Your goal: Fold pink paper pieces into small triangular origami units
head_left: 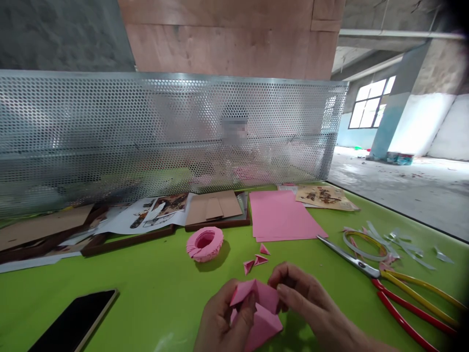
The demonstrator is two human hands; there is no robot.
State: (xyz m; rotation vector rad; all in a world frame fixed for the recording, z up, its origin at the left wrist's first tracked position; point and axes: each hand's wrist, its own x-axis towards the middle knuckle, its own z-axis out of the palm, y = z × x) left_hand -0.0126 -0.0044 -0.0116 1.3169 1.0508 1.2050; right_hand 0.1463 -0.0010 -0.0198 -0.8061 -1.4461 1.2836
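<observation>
A partly folded piece of pink paper is between my hands, low in the middle of the head view. My left hand grips it from the left, the thumb pressed on its inner face. At its upper right edge, my right hand pinches the paper between thumb and curled fingers. Just beyond lie several small folded pink triangles. A ring of folded pink paper rests on the green table to their left. Behind the triangles is a stack of flat pink paper sheets.
Scissors with red and yellow handles lie at right, beside a tape roll and clear scraps. A phone is at left. Brown frames with cardboard line the back, before a perforated metal screen; a person sits behind it.
</observation>
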